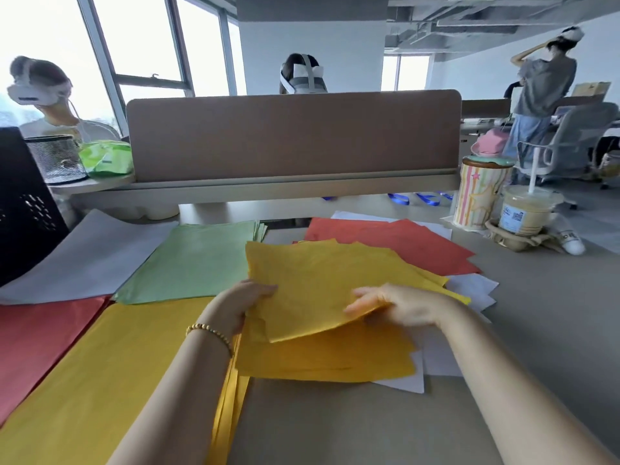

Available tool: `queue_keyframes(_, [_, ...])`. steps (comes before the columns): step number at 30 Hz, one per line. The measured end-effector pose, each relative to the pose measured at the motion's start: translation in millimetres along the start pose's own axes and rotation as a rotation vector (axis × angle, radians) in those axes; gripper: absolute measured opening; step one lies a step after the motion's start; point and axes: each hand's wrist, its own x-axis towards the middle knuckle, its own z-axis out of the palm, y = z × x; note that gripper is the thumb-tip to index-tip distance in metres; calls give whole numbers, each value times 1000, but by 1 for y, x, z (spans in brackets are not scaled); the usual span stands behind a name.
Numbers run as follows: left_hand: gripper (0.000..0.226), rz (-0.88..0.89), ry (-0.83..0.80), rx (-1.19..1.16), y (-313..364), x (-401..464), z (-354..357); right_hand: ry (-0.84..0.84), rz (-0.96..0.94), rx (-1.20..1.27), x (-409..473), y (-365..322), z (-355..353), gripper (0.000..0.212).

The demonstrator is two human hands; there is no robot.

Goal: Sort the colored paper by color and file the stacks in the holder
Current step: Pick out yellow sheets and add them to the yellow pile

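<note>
Paper is all over the desk (369, 424), thin and a bit crinkly, cut in big squares. The left hand (243, 305) pinches the near left edge of a lifted bunch of yellow sheets (322, 283), thumb on top. The right hand (399, 305) holds the near right edge, fingers curled under it. More yellow sheets (335, 359) lie flat just below. On the left sit sorted piles: yellow (110, 374), red (40, 340), green (198, 260) and white (80, 260). A loose red sheet (402, 243) lies behind. The desk is smooth and tan, with a brown divider panel (292, 135), a striped tin (479, 196) and a drink cup (526, 213).
</note>
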Motion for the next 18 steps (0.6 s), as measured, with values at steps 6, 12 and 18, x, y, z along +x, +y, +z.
queue_keyframes(6, [30,149,102,-71,-8,-1,6,744,425,-39,5,34,3,72])
queue_keyframes(12, [31,216,99,-327,-6,-5,13,854,364,1291,13,42,-6,38])
queue_keyframes(18, [33,176,-86,-211,-10,-5,16,622,305,1275,14,43,-4,73])
